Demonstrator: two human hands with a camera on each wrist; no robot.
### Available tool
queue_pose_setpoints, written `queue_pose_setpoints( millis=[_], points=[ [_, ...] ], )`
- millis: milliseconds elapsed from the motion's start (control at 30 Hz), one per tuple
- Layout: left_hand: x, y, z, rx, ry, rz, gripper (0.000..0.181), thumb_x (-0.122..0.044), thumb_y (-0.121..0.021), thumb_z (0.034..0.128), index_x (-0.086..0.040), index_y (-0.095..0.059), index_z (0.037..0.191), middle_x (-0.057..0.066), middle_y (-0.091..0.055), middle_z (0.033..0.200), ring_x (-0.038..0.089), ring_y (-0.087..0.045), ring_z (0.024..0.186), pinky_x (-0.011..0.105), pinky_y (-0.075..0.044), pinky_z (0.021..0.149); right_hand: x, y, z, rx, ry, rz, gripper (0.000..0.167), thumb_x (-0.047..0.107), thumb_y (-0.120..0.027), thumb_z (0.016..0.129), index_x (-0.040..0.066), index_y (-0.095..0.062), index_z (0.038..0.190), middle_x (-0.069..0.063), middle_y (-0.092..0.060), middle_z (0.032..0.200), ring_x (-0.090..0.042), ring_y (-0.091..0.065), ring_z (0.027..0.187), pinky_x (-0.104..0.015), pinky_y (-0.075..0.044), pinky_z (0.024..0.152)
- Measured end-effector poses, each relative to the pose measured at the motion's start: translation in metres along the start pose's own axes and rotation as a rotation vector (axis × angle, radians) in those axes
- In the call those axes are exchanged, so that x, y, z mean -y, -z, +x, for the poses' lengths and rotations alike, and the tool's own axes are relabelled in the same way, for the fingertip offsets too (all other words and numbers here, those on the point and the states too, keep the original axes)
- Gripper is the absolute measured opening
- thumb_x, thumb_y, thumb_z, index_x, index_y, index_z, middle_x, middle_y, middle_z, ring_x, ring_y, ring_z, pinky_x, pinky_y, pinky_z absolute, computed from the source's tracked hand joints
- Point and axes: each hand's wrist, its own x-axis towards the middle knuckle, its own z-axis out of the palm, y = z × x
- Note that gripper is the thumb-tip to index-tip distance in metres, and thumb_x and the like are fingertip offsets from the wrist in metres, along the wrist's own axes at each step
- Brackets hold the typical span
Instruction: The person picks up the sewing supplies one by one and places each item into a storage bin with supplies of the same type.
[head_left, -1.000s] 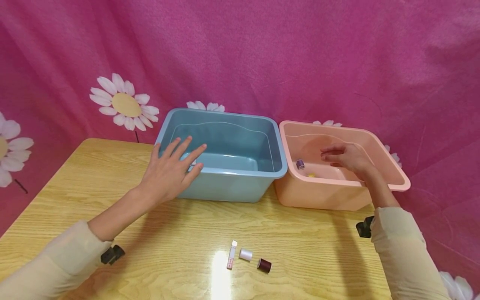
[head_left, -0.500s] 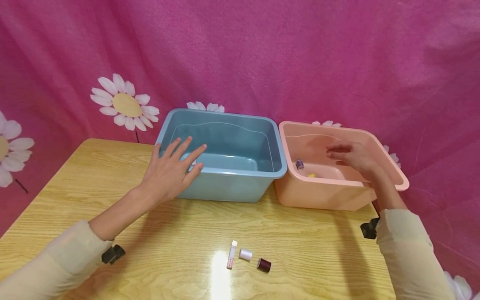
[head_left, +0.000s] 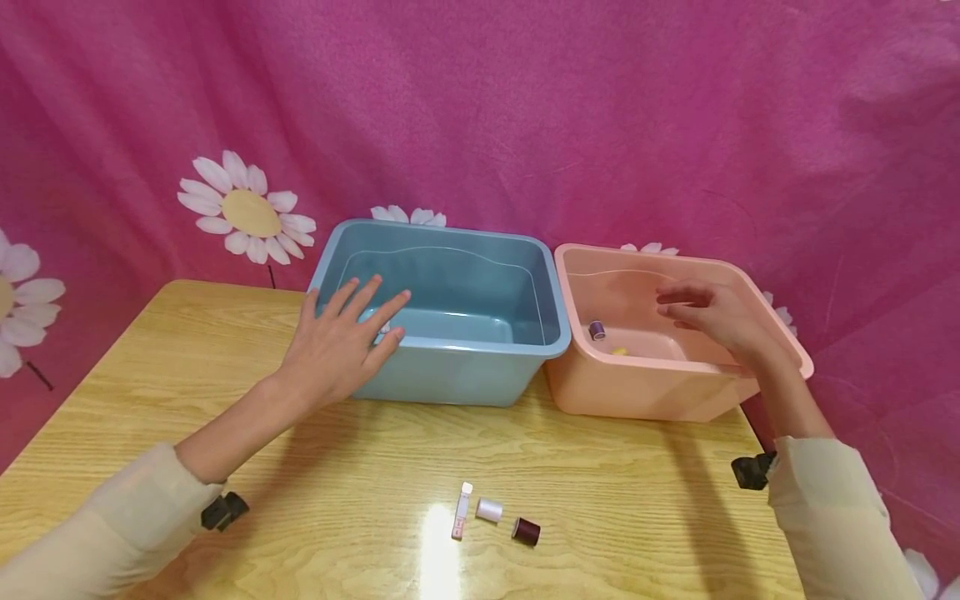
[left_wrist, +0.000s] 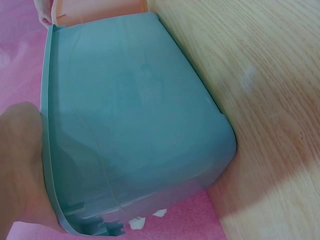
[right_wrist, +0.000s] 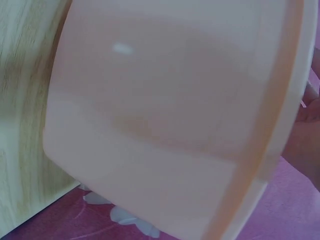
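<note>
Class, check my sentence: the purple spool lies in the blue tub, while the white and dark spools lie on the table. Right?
Not quite: the purple spool lies in the peach tub, as the head view shows. The rest stands.

I am in a simple tabletop workspace, shown by the wood-grain table (head_left: 615, 500) and magenta daisy-print curtain (head_left: 480, 108) behind.

A magenta cloth (head_left: 480, 108) printed with white, yellow-centred daisies (head_left: 251, 213) hangs behind the wood-grained desk (head_left: 615, 517).

Left fingers (head_left: 390, 309) partly hide a white item (head_left: 386, 327).
</note>
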Motion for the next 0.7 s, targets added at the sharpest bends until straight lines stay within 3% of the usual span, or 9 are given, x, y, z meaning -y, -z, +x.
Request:
queue_pose_setpoints(
  millis=[300,700],
  points=[
    [0.000,-0.001,0.000,-0.005,-0.001,0.004,0.056,-0.048,-0.041,0.1036,-0.026,-0.039,0.155,0.014,-0.033,0.158,0.041,-0.028,0.143,0.074,-0.019,0.105,0.016,-0.006,-0.011,-0.035,0.097,0.079,0.041,0.008,-0.067,0.096,-0.006,-0.057,0.133,0.002,-0.071,0.113,-0.002,-0.065,0.102,-0.019,-0.052,0.083],
    [0.000,-0.001,0.000,-0.019,-0.006,0.005,0.056,-0.047,-0.042,0.1033,-0.025,-0.040,0.155,0.015,-0.034,0.158,0.040,-0.029,0.142,0.074,-0.020,0.104,0.034,-0.014,-0.030,0.033,0.249,0.147,0.033,-0.001,-0.065,0.095,-0.004,-0.059,0.127,0.004,-0.068,0.115,-0.007,-0.064,0.106,-0.018,-0.051,0.086]
  ],
)
